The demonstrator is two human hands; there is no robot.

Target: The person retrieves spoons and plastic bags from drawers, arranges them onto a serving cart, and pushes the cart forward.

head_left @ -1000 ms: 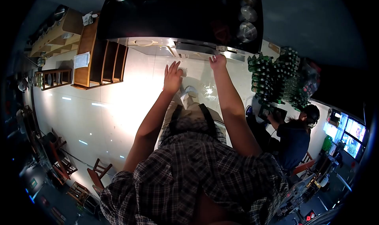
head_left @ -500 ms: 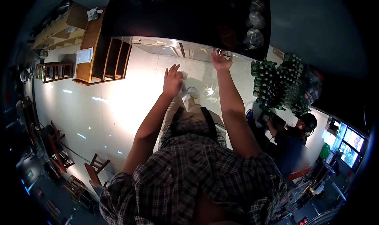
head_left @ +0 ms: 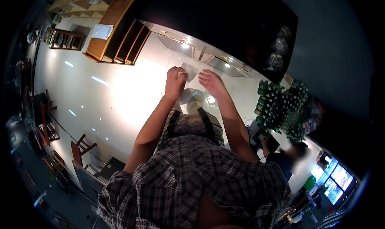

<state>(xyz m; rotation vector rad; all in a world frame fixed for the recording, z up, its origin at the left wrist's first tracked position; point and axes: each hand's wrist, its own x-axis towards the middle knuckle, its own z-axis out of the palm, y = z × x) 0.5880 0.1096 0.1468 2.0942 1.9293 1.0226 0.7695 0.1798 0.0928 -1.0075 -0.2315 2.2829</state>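
Observation:
My left hand is curled above the floor, its fingers closed at the edge of a pale, greyish, see-through thing. Blur hides what kind of thing this is. Just to the right, my right hand hangs with its fingers apart and nothing visible in them. Both hands are in front of the dark counter, away from its top. At the counter's right end stand several round clear glass vessels in a row.
Many green bottles crowd the floor to the right, with a seated person near them. A wooden shelf unit with a white paper adjoins the counter's left end. A wooden chair stands lower left.
My right hand has left the counter's edge, where it was at a clear glass thing, and moved down left beside my left hand. My left fingers have curled. The view has turned.

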